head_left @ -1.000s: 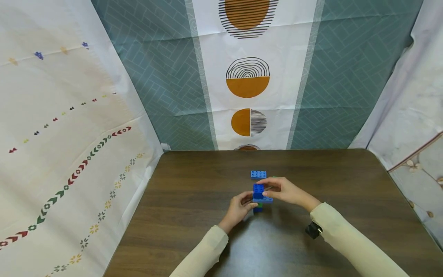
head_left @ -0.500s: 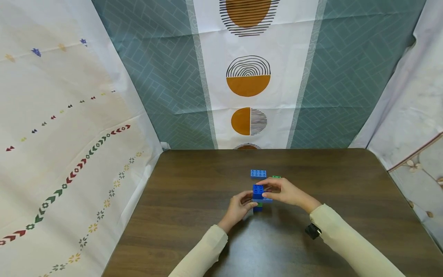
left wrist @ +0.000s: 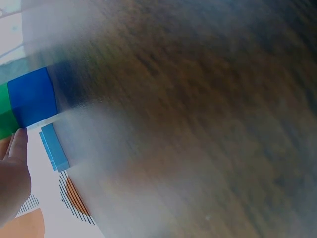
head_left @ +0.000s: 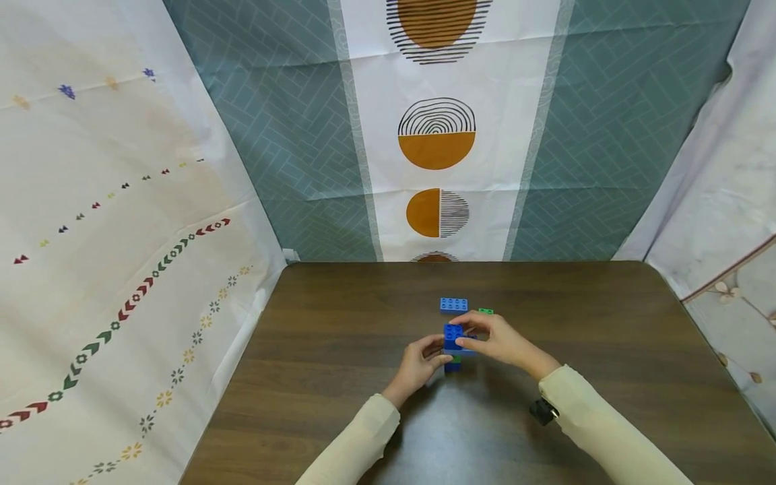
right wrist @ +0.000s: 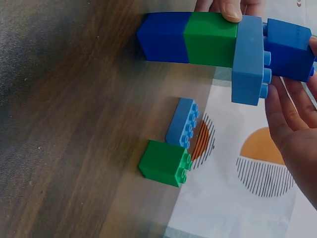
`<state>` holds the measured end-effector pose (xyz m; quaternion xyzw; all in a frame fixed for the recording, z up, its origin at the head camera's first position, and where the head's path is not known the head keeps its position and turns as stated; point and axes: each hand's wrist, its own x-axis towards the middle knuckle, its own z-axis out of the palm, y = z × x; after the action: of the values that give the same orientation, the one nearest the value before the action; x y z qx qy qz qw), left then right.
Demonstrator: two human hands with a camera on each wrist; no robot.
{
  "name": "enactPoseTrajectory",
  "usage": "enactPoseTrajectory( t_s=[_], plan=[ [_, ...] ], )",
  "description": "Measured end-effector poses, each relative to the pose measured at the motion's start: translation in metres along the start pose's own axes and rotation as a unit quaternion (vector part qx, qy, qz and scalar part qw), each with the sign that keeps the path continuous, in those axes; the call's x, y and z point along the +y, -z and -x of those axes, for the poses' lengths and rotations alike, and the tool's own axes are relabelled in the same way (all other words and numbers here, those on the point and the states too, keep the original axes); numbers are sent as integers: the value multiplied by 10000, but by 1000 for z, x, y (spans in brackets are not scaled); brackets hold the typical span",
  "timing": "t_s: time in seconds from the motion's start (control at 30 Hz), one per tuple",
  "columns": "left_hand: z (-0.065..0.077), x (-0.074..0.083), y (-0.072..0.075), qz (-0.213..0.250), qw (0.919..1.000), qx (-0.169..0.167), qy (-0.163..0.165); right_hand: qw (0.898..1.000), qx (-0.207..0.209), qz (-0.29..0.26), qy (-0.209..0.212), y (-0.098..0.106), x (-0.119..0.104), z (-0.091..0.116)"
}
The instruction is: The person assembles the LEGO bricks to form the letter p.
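A tower of toy building bricks stands on the table, with a dark blue brick (right wrist: pixel 163 37) at the bottom, then a green brick (right wrist: pixel 210 39) and a longer light blue brick (right wrist: pixel 247 59). My left hand (head_left: pixel 418 364) grips the tower from the left, its thumb against the green brick. Above, my right hand (head_left: pixel 500 339) pinches another dark blue brick (head_left: pixel 453 335) over the light blue one's left end. In the right wrist view this upper brick tilts slightly, and some studs show in a gap below it. The left wrist view catches only the tower's lower bricks.
Behind the tower lies a loose light blue brick (head_left: pixel 453 306). To its right, partly hidden by the right hand, is a loose green brick (head_left: pixel 486 311). The brown table (head_left: pixel 339 310) meets a hanging patterned cloth (head_left: pixel 303 168) at its far edge.
My right wrist has shifted slightly left and down, and the right fingers cover more of the tower's light blue brick. More of the loose green brick shows. The left hand has stayed put.
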<state>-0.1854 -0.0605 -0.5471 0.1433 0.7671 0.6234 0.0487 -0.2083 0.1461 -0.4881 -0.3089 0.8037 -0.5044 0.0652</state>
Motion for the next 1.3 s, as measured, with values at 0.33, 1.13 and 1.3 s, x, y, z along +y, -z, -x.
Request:
enactPoseTrajectory(
  t_s=[0.33,1.13,1.3],
  plan=[
    [-3,-6,2,-67,9999,19,139,9999,141,42,-47,-6,0,-1],
    [-5,-13,-1,-126,9998,2,172,9981,443,-207,-383,-12,0,5],
    [-5,-15,-2,-153,9996,27,232,9979,432,-255,-405,-12,2,5]
  ],
)
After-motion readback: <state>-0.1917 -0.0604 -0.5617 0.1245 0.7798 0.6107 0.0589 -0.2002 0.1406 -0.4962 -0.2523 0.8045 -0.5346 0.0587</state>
